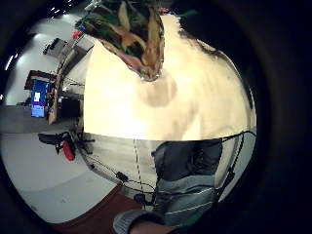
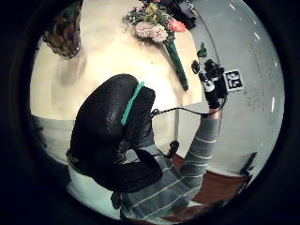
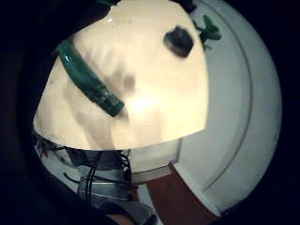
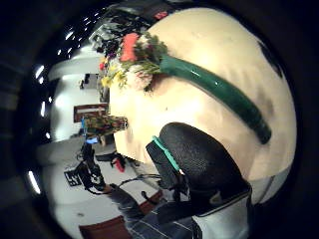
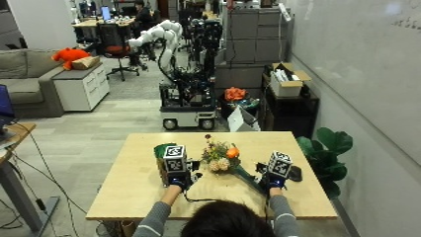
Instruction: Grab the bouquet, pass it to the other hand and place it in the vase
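The bouquet (image 5: pixel 220 159), pink, orange and yellow flowers with a long dark green wrapped stem (image 5: pixel 246 177), lies on the wooden table (image 5: pixel 131 197) between my hands. The patterned vase (image 5: pixel 160 150) stands upright at the table's left, just beyond my left hand (image 5: pixel 178 180), which holds nothing. My right hand (image 5: pixel 272 183) hovers by the stem's end without holding it. In the right palm views the stem (image 4: pixel 219 92) (image 3: pixel 89 79) lies on the tabletop near the thumb (image 4: pixel 199 159). The left palm views show the vase (image 1: pixel 131 34) (image 2: pixel 63 33) and the bouquet (image 2: pixel 152 23).
A small black object (image 5: pixel 294 173) lies on the table right of my right hand, near the edge. A potted plant (image 5: pixel 329 148) stands on the floor beyond that edge. A robot cart (image 5: pixel 188 106) stands behind the table.
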Available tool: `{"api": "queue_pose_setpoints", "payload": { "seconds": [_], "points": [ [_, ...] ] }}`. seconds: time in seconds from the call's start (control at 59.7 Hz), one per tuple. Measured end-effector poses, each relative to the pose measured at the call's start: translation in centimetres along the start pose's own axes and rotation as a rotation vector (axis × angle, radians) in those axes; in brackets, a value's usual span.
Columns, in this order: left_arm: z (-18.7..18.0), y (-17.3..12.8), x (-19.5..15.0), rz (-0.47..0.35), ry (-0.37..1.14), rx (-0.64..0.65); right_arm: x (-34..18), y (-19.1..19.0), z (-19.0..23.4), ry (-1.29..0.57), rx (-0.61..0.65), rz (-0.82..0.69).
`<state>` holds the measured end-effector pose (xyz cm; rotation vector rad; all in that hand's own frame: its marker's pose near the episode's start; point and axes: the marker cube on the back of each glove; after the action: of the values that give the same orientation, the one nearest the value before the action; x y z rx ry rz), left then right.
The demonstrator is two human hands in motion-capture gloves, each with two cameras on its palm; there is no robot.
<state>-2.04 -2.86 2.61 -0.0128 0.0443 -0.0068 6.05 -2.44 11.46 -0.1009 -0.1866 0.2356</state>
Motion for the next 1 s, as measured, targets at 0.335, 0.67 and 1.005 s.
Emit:
{"api": "queue_pose_setpoints", "payload": {
  "seconds": [0.335,0.67,1.005],
  "points": [
    [0.3,0.4,-0.1,-0.002,-0.017,-0.02,4.1,-2.5,5.0,0.017,0.068,0.203],
    [1.1,-0.6,-0.4,-0.012,-0.027,-0.031,1.5,-2.6,4.2,0.004,0.054,0.142],
    [1.3,-0.3,-0.4,0.003,-0.005,-0.048,-0.1,-0.6,4.9,0.062,-0.043,0.426]
  ]
}}
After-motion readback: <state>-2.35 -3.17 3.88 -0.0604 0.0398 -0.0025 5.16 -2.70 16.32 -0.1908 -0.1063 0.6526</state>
